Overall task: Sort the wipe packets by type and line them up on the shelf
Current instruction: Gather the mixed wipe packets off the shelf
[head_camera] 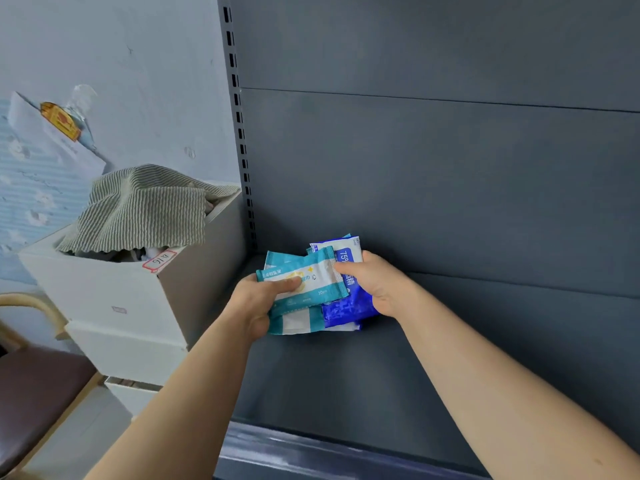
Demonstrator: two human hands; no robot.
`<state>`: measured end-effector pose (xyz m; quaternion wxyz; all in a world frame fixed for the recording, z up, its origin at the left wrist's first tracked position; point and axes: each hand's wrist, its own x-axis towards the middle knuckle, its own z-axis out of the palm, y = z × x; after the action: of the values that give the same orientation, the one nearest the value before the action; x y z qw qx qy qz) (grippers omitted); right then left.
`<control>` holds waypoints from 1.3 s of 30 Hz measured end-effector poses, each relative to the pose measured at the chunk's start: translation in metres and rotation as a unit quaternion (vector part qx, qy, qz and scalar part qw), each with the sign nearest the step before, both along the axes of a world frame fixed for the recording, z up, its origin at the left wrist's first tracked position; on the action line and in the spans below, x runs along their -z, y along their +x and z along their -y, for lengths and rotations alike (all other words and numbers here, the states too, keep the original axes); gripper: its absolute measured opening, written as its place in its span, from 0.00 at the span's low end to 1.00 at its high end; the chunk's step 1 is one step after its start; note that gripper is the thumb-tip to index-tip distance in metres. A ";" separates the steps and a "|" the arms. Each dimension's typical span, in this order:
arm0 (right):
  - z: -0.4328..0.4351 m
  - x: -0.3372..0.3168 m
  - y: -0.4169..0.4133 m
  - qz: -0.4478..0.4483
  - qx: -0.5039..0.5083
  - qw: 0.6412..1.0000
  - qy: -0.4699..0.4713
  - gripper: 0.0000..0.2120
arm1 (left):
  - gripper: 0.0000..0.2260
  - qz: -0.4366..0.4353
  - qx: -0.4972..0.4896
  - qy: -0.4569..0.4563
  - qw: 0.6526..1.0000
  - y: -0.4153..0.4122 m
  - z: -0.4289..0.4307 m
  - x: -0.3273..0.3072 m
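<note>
While the left hand (258,299) pinches a teal wipe packet (311,271) and the right hand (377,285) grips a blue packet (346,308), both packets are at the back left of the grey shelf (346,382). White boxes (104,296) with a striped cloth (138,209) stand beside it, by a blue wall (156,81).

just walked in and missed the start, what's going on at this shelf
A person is sorting a mixed bunch of wipe packets at the back left of a dark shelf. The left hand pinches a teal-and-white packet on top, and the right hand grips a dark blue packet. More packets of both kinds are stacked with them. None has been lined up on the shelf yet.
</note>
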<state>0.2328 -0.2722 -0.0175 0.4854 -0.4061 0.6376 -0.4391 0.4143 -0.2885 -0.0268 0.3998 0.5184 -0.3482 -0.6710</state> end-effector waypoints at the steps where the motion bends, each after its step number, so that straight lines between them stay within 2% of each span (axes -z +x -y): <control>1: -0.011 -0.002 -0.003 0.007 0.015 1.000 0.001 0.13 | 0.24 -0.005 0.010 -0.004 1.000 -0.002 -0.005 -0.001; 9: -0.121 -0.016 -0.035 0.073 0.142 0.987 -0.031 0.12 | 0.24 -0.038 0.129 -0.055 0.989 -0.047 -0.062 -0.016; 16: -0.237 -0.033 -0.096 0.049 0.263 0.961 -0.077 0.15 | 0.19 -0.039 0.250 -0.111 0.961 -0.133 -0.136 -0.038; 22: -0.357 -0.049 -0.167 0.012 0.388 0.918 -0.080 0.12 | 0.19 -0.038 0.351 -0.134 0.926 -0.239 -0.228 -0.044; 29: -0.509 -0.052 -0.279 -0.003 0.506 0.860 -0.071 0.07 | 0.17 -0.054 0.446 -0.114 0.886 -0.386 -0.361 -0.042; 34: -0.606 -0.051 -0.375 -0.009 0.558 0.828 -0.052 0.12 | 0.18 -0.065 0.479 -0.102 0.869 -0.496 -0.457 -0.035; 39: -0.662 -0.026 -0.467 -0.002 0.577 0.816 -0.035 0.12 | 0.17 -0.059 0.493 -0.067 0.865 -0.595 -0.515 -0.009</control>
<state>-0.2341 0.3894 0.0084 0.1274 0.0185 0.7400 -0.6602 -0.1802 0.2261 -0.0175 0.0706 0.2105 -0.5782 -0.7851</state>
